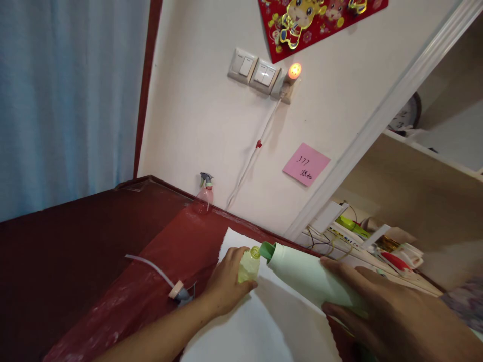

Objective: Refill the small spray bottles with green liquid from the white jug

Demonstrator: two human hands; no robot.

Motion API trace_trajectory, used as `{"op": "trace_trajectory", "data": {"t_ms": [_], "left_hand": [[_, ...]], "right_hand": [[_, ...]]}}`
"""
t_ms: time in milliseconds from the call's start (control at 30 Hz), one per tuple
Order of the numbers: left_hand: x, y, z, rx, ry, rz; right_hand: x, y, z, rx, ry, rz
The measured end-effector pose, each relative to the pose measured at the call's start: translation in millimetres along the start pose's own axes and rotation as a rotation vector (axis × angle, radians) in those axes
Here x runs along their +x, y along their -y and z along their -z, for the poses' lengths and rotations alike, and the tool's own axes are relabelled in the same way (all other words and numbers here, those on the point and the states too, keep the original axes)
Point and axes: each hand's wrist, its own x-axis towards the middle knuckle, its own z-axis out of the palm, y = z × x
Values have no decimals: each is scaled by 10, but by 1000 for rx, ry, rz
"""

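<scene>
My left hand point(231, 275) is wrapped round a small see-through yellow bottle point(248, 266), whose open neck points up. A large pale green bottle point(307, 274) lies tilted in my right hand point(373, 306), its darker green spout point(267, 250) right by the yellow bottle's mouth. I cannot make out any liquid passing between them. Under both bottles is a white sheet point(241, 327) with a wavy edge. A loose spray head point(180, 292) with a peach collar and a clear tube rests on the red table, left of my left hand.
Against the wall stands a pink see-through spray bottle point(206, 196) with a grey head. The dark red table point(94, 236) carries a shiny clear cover. Above are switches point(252, 70), a lit plug-in lamp point(293, 74) and a hanging white cord point(249, 158). Cluttered shelves point(377, 241) lie at right.
</scene>
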Motion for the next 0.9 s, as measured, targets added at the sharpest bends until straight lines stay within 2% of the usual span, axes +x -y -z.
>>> {"op": "trace_trajectory", "data": {"t_ms": [900], "left_hand": [[-6, -16, 0, 12, -4, 8]], "right_hand": [[-15, -12, -13, 2, 34, -18]]}}
